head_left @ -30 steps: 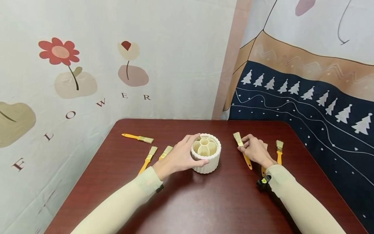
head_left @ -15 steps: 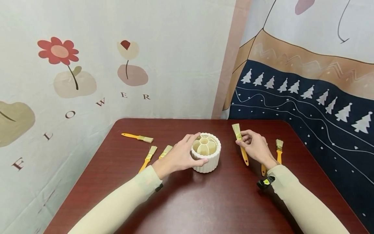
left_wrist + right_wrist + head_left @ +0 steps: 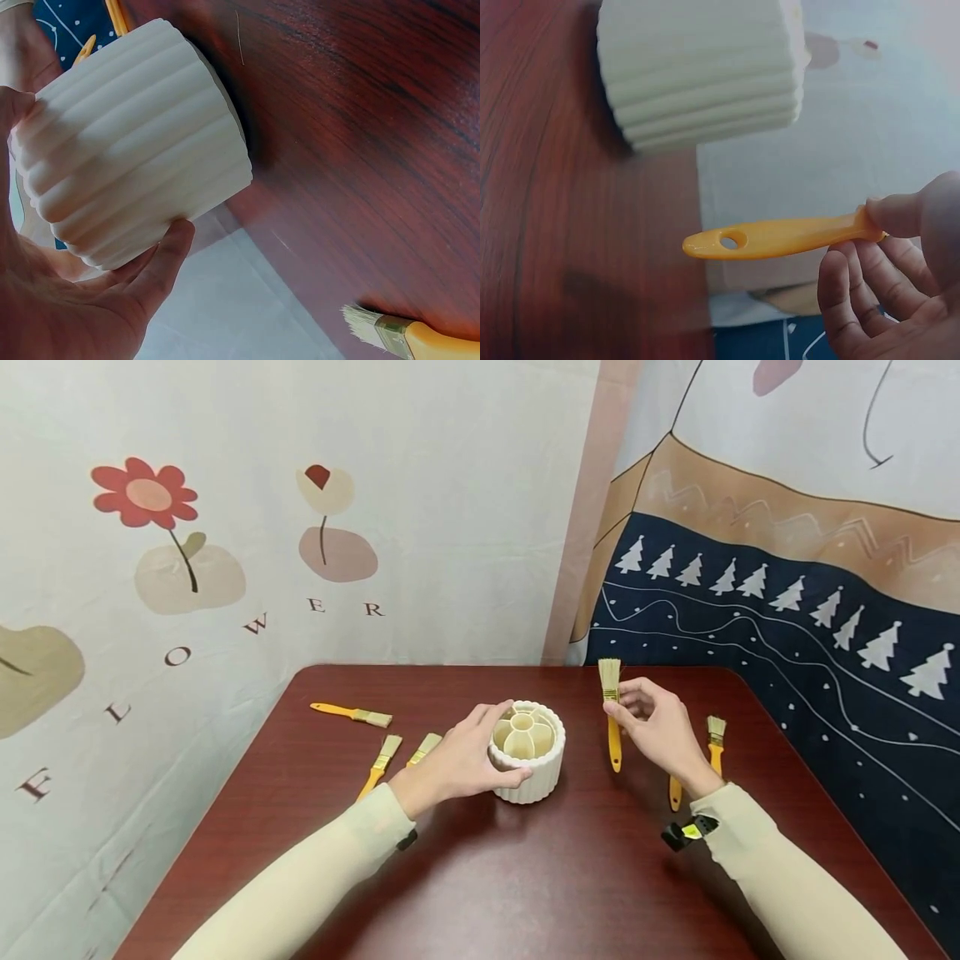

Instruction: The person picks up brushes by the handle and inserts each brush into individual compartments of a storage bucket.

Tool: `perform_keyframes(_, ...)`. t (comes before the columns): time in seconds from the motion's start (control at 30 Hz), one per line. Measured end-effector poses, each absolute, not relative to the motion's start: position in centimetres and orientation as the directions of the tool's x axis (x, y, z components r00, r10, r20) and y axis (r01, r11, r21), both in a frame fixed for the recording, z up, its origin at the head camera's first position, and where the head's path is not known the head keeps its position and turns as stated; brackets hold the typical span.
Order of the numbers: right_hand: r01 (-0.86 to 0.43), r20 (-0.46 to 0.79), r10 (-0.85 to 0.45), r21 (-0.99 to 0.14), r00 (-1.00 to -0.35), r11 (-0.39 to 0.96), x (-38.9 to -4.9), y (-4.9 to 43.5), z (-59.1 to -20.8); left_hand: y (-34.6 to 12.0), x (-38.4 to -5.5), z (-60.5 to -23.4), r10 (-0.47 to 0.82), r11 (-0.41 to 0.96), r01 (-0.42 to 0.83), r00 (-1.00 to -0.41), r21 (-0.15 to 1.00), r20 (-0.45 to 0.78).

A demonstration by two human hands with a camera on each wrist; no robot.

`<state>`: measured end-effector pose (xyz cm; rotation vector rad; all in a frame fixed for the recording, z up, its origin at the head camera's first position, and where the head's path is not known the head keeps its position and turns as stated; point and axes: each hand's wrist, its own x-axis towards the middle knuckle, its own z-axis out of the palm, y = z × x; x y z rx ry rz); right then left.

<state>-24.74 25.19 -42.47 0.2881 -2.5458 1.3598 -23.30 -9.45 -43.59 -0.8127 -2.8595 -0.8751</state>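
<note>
A ribbed white round holder with petal-shaped compartments stands upright at the middle of the table. Its left side is gripped by my left hand, thumb at the front and fingers round the rim. My right hand pinches a flat paintbrush near its metal band, to the right of the holder. The brush is held off the table with bristles up and yellow handle hanging down. In the right wrist view the thumb and fingertips meet at the neck of that handle, apart from the holder.
Several more yellow-handled paintbrushes lie on the dark red table. At the left are a back brush, a middle brush and one partly behind my left hand. A right brush and a handle lie by my right wrist.
My right hand has raised the paintbrush and turned it from slanted to nearly upright, shifting it slightly to the left. The left hand and holder have stayed in place.
</note>
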Motion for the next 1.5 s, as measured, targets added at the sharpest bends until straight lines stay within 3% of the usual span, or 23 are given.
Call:
perform_keyframes(0.6,-0.431,0.412,-0.134,-0.823,-0.901,0.370,-22.3,21.7,-38.7,-9.7,-23.5,-43.7,0.476,0.701,0.508,-0.856,0.501,0.202)
perform_keyframes(1.17,-0.508,0.475,-0.181,-0.827,-0.861,0.240,-21.9,19.0,-38.5,-9.7,-23.6,-43.6,0.495,0.704,0.508,-0.852,0.496,0.171)
perform_keyframes(1.5,-0.495,0.424,-0.267,-0.806,-0.865,0.325,-22.4,19.0,-40.6,-9.7,-23.6,-43.5,0.500,0.689,0.511,-0.848,0.513,0.174)
